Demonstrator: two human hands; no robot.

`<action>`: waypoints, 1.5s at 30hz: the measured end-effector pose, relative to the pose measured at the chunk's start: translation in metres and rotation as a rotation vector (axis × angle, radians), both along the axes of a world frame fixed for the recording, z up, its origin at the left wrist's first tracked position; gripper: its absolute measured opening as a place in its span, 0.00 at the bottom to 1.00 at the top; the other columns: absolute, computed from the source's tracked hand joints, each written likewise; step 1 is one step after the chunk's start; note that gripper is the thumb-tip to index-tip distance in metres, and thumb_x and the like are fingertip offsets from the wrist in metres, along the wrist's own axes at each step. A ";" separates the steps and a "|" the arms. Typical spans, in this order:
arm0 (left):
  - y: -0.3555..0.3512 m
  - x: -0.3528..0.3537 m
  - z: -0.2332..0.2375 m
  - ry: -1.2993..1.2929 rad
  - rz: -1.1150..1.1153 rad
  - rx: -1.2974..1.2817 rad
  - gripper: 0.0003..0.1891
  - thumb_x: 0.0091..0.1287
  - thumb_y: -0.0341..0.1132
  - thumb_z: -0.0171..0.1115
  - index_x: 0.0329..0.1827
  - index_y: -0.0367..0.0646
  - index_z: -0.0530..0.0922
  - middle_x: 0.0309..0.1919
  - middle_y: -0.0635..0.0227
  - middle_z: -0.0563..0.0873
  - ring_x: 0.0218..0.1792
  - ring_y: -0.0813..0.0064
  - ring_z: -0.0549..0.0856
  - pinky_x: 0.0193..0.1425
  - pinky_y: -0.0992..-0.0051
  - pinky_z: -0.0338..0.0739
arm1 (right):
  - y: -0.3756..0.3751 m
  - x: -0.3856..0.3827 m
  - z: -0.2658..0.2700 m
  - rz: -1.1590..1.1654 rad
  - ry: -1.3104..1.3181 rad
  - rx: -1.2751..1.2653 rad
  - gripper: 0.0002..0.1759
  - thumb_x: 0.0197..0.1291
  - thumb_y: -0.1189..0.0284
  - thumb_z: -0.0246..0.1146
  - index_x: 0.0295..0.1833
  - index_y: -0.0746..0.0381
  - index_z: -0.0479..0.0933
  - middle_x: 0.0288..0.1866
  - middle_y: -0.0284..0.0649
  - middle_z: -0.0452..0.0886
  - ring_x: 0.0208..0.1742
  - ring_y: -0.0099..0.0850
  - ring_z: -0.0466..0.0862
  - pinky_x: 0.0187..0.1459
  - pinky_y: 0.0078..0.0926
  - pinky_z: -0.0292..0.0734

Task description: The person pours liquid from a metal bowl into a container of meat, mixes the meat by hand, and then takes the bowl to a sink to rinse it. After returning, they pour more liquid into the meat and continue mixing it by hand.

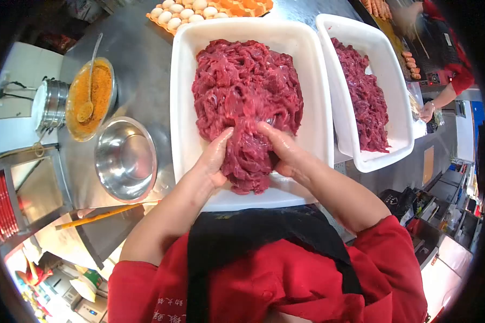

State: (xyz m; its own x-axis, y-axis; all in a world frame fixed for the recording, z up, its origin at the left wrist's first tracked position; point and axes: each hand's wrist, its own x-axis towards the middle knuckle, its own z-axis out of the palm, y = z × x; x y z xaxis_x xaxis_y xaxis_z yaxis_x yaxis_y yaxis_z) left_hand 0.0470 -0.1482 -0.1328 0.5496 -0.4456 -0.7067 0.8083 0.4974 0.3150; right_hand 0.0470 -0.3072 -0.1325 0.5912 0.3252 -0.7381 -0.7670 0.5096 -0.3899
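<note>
A white plastic tub in front of me holds a large heap of raw sliced red meat. My left hand and my right hand are at the near side of the heap, closed around a clump of the meat slices from both sides. Both thumbs lie on top of the clump; most of the other fingers are hidden under or behind the meat. The clump hangs together with the rest of the pile at its far end.
A second white tub with sliced meat stands at right. An egg tray lies at the back. To the left are a steel bowl and a bowl of orange-brown seasoning with a ladle. Another person's hand appears far right.
</note>
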 end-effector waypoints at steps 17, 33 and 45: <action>0.034 0.000 0.052 -1.388 -0.531 1.117 0.31 0.48 0.38 0.71 0.58 0.42 0.74 0.61 0.46 0.73 0.69 0.53 0.64 0.69 0.59 0.61 | -0.041 0.005 0.054 0.741 -1.300 -1.268 0.32 0.50 0.78 0.64 0.64 0.61 0.68 0.64 0.54 0.68 0.71 0.47 0.61 0.70 0.41 0.55; -0.008 0.041 0.028 -0.068 0.054 0.123 0.28 0.65 0.44 0.61 0.65 0.40 0.68 0.56 0.53 0.77 0.59 0.60 0.77 0.60 0.56 0.76 | 0.007 0.046 0.056 0.093 -0.266 -0.240 0.24 0.53 0.65 0.68 0.54 0.65 0.76 0.48 0.41 0.81 0.46 0.30 0.82 0.46 0.29 0.79; -0.001 0.037 0.101 -1.365 -0.022 0.773 0.14 0.58 0.28 0.62 0.48 0.37 0.78 0.42 0.60 0.83 0.44 0.64 0.82 0.52 0.67 0.77 | -0.011 0.054 0.123 -0.097 -1.253 -0.930 0.18 0.57 0.81 0.57 0.55 0.64 0.73 0.52 0.45 0.78 0.55 0.36 0.77 0.54 0.33 0.72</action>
